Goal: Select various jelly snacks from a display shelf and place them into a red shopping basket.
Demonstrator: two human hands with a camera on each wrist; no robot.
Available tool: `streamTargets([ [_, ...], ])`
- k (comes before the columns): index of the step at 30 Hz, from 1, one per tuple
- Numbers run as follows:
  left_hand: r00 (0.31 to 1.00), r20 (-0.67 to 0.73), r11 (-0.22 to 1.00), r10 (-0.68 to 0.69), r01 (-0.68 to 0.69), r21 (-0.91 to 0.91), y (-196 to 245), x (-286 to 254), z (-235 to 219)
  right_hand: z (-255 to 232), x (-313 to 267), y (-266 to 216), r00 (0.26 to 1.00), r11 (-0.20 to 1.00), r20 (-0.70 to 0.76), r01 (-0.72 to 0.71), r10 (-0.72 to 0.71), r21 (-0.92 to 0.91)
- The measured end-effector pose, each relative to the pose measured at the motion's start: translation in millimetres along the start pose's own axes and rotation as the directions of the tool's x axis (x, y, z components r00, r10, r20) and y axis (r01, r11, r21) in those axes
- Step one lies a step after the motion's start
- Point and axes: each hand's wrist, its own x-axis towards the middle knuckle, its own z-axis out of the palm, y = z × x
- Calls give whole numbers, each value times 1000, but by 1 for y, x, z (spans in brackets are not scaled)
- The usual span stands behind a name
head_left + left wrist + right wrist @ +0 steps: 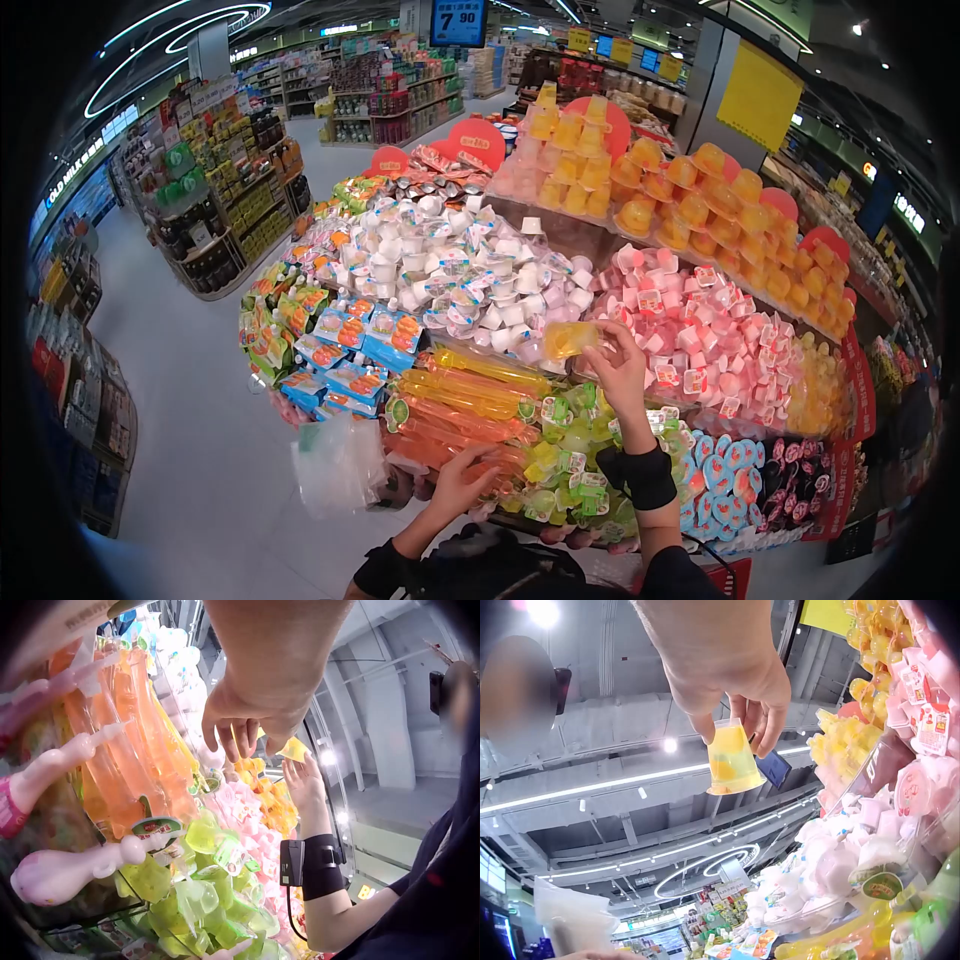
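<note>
My right hand is raised over the display and pinches a small yellow jelly cup by its rim. In the right wrist view the yellow jelly cup hangs from the fingertips of the right hand, with fruit visible inside. My left hand is low, near the orange tube packs, and holds a clear plastic bag that hangs to its left. The left wrist view shows the left hand with curled fingers and the right hand beyond it.
A stepped display holds heaps of white cups, pink cups, orange cups and green cups. Blue packets lie at its left end. The aisle floor runs to the left, past store shelves.
</note>
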Motion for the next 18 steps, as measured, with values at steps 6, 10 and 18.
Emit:
streamTargets([
  [6, 1000, 29, 998, -1, 3, -63, -5, 4, -11, 0, 34, -14, 993, 990, -65, 89, -97, -114],
  [10, 1000, 17, 999, -19, 20, -45, -7, 5, -14, -6, 57, -19, 990, 975, -56, 118, -131, -186],
  [18, 999, -1, 996, -53, 52, -70, -11, 15, -11, -29, 122, -16, 981, 965, -66, 165, -181, -205],
])
